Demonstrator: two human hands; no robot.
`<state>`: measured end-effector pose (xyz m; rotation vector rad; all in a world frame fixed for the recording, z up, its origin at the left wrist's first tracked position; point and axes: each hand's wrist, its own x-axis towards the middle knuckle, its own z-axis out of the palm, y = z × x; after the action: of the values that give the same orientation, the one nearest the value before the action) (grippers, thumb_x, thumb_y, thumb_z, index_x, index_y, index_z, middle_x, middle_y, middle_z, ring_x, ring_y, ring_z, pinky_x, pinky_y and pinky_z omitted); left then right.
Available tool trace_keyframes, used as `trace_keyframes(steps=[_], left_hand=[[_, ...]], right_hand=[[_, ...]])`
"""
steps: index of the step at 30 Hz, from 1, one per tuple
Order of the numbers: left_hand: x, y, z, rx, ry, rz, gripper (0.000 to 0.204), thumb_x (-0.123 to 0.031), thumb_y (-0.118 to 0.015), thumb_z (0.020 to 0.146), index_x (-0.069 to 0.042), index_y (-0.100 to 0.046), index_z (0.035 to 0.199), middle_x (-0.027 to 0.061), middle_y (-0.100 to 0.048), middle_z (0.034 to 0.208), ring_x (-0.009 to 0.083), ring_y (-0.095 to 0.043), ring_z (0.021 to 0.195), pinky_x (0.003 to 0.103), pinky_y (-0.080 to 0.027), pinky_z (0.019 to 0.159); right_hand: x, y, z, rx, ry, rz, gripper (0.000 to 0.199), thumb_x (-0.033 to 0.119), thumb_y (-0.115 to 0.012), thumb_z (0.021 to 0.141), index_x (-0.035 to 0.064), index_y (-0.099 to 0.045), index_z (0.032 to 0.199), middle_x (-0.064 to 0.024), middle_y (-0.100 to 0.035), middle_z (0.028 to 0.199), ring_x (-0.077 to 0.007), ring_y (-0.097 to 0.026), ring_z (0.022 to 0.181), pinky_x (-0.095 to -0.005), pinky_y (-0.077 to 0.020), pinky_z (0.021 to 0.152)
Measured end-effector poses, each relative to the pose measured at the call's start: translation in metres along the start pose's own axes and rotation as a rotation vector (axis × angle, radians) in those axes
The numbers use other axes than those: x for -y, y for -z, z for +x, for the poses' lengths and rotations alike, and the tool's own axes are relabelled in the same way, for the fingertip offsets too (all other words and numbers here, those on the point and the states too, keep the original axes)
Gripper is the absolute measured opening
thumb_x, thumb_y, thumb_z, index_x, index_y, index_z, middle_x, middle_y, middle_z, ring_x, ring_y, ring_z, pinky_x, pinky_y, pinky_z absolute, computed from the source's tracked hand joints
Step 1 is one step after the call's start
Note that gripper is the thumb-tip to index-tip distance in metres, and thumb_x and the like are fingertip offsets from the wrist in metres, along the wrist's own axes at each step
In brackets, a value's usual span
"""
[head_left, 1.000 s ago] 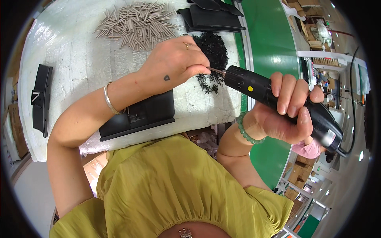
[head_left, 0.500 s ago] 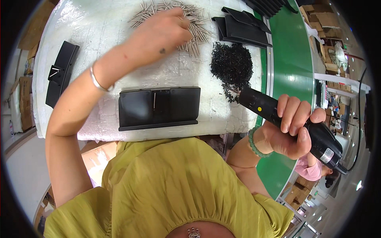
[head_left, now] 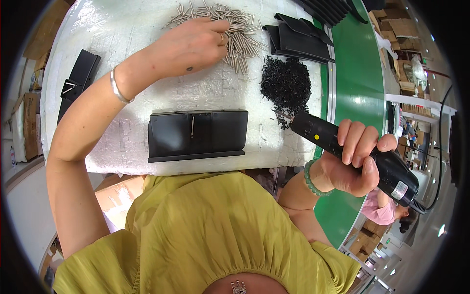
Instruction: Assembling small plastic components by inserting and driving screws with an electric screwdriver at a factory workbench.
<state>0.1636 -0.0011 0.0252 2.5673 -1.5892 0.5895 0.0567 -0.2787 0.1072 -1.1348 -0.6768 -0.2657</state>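
My left hand (head_left: 193,45) reaches across the white work surface (head_left: 122,73) and rests its fingertips on a pile of thin metal pins (head_left: 235,29). Whether it holds a pin I cannot tell. My right hand (head_left: 355,159) grips a black electric screwdriver (head_left: 342,147), its tip pointing left toward a heap of small black screws (head_left: 286,83). A flat black plastic panel (head_left: 198,134) with one metal pin lying in its middle groove sits at the near edge of the surface, between my two arms.
Stacked black plastic parts (head_left: 298,36) lie beyond the screws. Another black part (head_left: 78,81) sits at the surface's left edge. A green conveyor belt (head_left: 355,93) runs along the right. A person in pink (head_left: 384,213) is lower right. Cardboard boxes (head_left: 29,122) stand at left.
My left hand left the screwdriver tip and moved up-left to the pin pile. The black panel is uncovered and lies in full view. The screwdriver stayed in my right hand.
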Motion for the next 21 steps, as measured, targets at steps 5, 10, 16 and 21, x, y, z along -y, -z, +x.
trace_keyframes(steps=[5, 10, 16, 21], left_hand=[[-0.028, 0.028, -0.024, -0.285, 0.351, -0.412, 0.015, -0.001, -0.068, 0.068, -0.006, -0.063, 0.081, 0.0053, -0.057, 0.072, 0.021, -0.056, 0.073, 0.031, -0.048, 0.059], [-0.088, 0.049, -0.051, -0.224, 0.591, -0.644, 0.02, 0.005, -0.068, 0.068, -0.005, -0.065, 0.085, 0.0073, -0.06, 0.073, 0.022, -0.058, 0.07, 0.03, -0.048, 0.06], [-0.115, 0.034, -0.066, -0.374, 0.585, -0.58, 0.021, 0.003, -0.07, 0.065, -0.006, -0.065, 0.083, 0.0036, -0.06, 0.075, 0.0227, -0.056, 0.07, 0.032, -0.048, 0.057], [-0.112, 0.033, -0.063, -0.361, 0.586, -0.541, 0.018, 0.001, -0.072, 0.063, -0.007, -0.065, 0.078, 0.0012, -0.059, 0.077, 0.0211, -0.056, 0.072, 0.03, -0.047, 0.058]], right_hand=[[-0.002, -0.009, 0.002, -0.035, -0.043, 0.027, 0.027, 0.013, -0.052, 0.075, 0.0091, -0.048, 0.101, 0.0042, -0.042, 0.061, -0.0069, -0.041, 0.052, -0.0253, -0.0325, 0.059], [-0.008, -0.032, 0.004, 0.096, -0.092, 0.066, 0.028, 0.013, -0.057, 0.076, 0.0121, -0.045, 0.101, 0.0052, -0.047, 0.062, -0.0076, -0.045, 0.052, -0.0248, -0.0361, 0.057], [-0.027, -0.059, 0.005, 0.234, -0.173, 0.052, 0.029, 0.011, -0.06, 0.076, 0.0132, -0.044, 0.101, 0.0056, -0.049, 0.061, -0.0068, -0.046, 0.05, -0.0241, -0.0375, 0.057], [-0.03, -0.062, 0.005, 0.323, -0.216, 0.024, 0.032, 0.012, -0.059, 0.077, 0.0136, -0.042, 0.104, 0.0038, -0.049, 0.065, -0.01, -0.048, 0.055, -0.0275, -0.0381, 0.06]])
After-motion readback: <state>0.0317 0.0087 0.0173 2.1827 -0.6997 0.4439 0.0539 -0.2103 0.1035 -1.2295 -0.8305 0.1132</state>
